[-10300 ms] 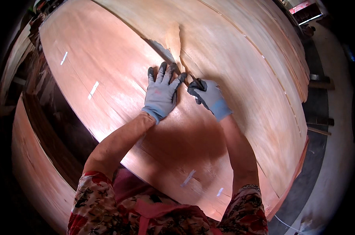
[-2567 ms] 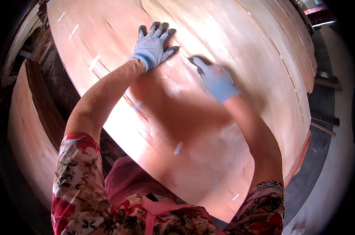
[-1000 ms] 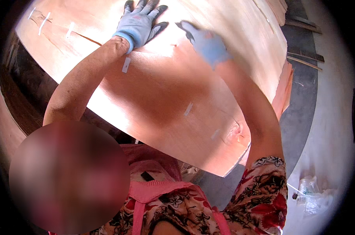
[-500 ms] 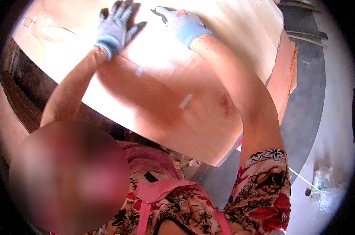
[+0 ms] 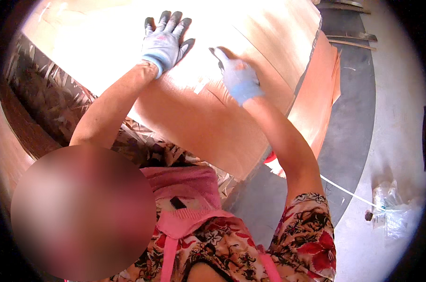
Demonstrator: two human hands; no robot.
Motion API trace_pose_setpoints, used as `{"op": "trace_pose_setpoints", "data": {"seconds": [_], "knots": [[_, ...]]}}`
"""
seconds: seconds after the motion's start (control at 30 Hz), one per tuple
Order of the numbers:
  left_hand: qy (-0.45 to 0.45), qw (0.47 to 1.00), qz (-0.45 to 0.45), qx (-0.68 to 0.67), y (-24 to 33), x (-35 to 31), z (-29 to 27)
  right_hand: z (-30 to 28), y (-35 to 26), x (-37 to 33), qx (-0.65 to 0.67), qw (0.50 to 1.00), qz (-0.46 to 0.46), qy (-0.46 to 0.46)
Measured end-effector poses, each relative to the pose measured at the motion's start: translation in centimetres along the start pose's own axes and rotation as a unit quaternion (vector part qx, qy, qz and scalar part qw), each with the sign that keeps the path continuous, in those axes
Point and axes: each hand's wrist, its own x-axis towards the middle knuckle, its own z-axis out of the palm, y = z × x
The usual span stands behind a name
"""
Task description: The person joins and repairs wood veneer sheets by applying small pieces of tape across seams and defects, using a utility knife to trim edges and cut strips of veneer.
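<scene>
Veneer sheet (image 5: pixel 199 124) lies under L hand (image 5: pixel 163 44), spread flat; R hand (image 5: pixel 239 74), grip unclear, sits lower in view vs prev.

The left hand (image 5: pixel 162 46) lies on the wood sheet (image 5: pixel 208 124), left of the right hand (image 5: pixel 240 77).

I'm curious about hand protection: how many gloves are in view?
2: one on the left hand, spread on the wood sheet; one on the right hand, farther right over that sheet.

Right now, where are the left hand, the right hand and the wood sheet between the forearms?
Left hand (image 5: pixel 161 46), head view: gloved back.
Right hand (image 5: pixel 238 75), head view: gloved back.
Wood sheet (image 5: pixel 201 123), head view: shaded surface.
</scene>
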Motion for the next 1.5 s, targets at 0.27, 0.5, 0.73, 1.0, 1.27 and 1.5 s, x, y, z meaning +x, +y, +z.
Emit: {"op": "trace_pose_setpoints", "data": {"seconds": [0.27,0.5,0.73,1.0,1.27,1.5], "knots": [[-0.029,0.999,-0.004,-0.026,-0.4,2.0,3.0,2.0,5.5,-8.7,-0.069,0.995,0.009,-0.074],[-0.003,1.0,0.008,0.003,-1.8,2.5,4.5,6.2,12.4,-15.1,-0.008,0.997,-0.072,0.041],[-0.049,0.998,0.008,0.034,-2.2,2.2,3.0,4.2,18.4,-25.3,-0.014,0.993,0.019,-0.112],[-0.049,0.998,0.021,0.025,-1.5,2.8,2.0,-2.1,21.5,-19.2,0.115,0.984,0.026,0.135],[-0.05,0.999,0.02,-0.01,-1.7,3.5,2.0,0.5,21.7,-2.0,-0.001,0.989,0.121,0.084],[-0.039,0.999,0.009,-0.007,-2.3,2.7,1.8,-7.6,19.2,0.3,0.109,0.961,0.159,0.196]]}}
